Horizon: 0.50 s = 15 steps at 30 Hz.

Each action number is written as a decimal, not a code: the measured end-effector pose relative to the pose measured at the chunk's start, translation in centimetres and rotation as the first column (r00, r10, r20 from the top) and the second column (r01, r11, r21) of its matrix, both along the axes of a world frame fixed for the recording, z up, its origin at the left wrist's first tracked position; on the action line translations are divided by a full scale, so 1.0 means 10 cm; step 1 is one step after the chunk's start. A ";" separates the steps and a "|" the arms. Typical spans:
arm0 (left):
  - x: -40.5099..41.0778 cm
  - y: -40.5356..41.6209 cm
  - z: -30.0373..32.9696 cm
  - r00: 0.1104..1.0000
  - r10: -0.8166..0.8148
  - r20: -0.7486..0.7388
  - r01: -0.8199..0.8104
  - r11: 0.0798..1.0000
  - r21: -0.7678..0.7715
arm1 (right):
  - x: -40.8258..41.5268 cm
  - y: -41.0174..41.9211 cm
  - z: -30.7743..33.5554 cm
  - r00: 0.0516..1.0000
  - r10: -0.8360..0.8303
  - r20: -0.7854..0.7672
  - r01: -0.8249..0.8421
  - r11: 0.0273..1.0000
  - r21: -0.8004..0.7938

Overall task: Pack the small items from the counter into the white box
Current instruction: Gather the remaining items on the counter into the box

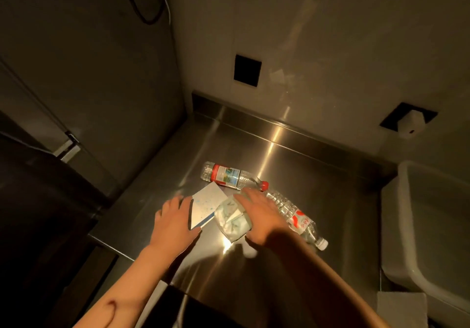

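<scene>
Bottom of frame: two bare forearms reach up and in from the lower edge over a steel bench (318,175). A pale folded cloth or paper (401,307) lies at lower right, just below the box.

Centre, left: left hand (175,222) lies palm down with fingers straight and spread, its thumb side touching the left edge of a white card (207,204) with blue specks. The card lies tilted on the bench; the hand holds nothing.

Centre, right: right hand (264,217) rests palm down over a clear packet (230,222) of pale green and white contents. Fingers mostly straight, laid on the packet's upper right side; whether the thumb curls beneath it cannot be told. Packet touches the card's right edge.

Just right of that hand: bottle 1 (295,215), clear plastic with a red and white label, lies on its side, white cap toward lower right. The wrist overlaps its near side.

Above the hands: bottle 2 (230,176), clear, red-banded label, red cap, lies on its side with the cap pointing right, near the top of bottle 1.

Right edge of frame: white box (429,226), open, well apart from the hands. Only part of its inside shows.

Upper frame: grey wall with two dark sockets; a white plug sits in the right one. Cables hang at upper left
</scene>
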<state>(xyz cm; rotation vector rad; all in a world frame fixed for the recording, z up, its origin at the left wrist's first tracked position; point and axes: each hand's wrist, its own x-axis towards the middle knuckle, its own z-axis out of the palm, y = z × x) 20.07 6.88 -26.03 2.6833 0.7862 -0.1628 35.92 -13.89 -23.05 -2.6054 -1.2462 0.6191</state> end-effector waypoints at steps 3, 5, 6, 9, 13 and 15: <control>0.01 0.04 -0.11 0.999 0.001 -0.032 -0.003 0.999 -0.045 | 0.08 0.21 -0.05 0.996 0.082 0.030 -0.079 0.993 -0.086; 0.03 0.04 -0.16 0.999 0.016 -0.049 -0.020 0.997 -0.076 | 0.12 0.29 -0.07 0.990 0.131 0.046 -0.124 0.984 -0.131; 0.04 0.04 -0.19 0.998 0.030 -0.054 -0.035 0.996 -0.082 | 0.15 0.31 -0.09 0.988 0.145 0.046 -0.137 0.981 -0.140; 0.03 0.05 -0.28 0.996 0.083 -0.044 -0.087 0.992 -0.087 | 0.14 0.28 -0.13 0.983 0.179 0.035 -0.172 0.974 -0.145; -0.03 0.10 -0.32 0.991 0.129 -0.027 -0.131 0.988 -0.084 | 0.03 0.17 -0.24 0.945 0.261 0.199 -0.237 0.962 -0.133; -0.08 0.10 -0.28 0.989 0.150 -0.014 -0.150 0.985 -0.089 | -0.05 0.14 -0.29 0.930 0.276 0.243 -0.263 0.961 -0.084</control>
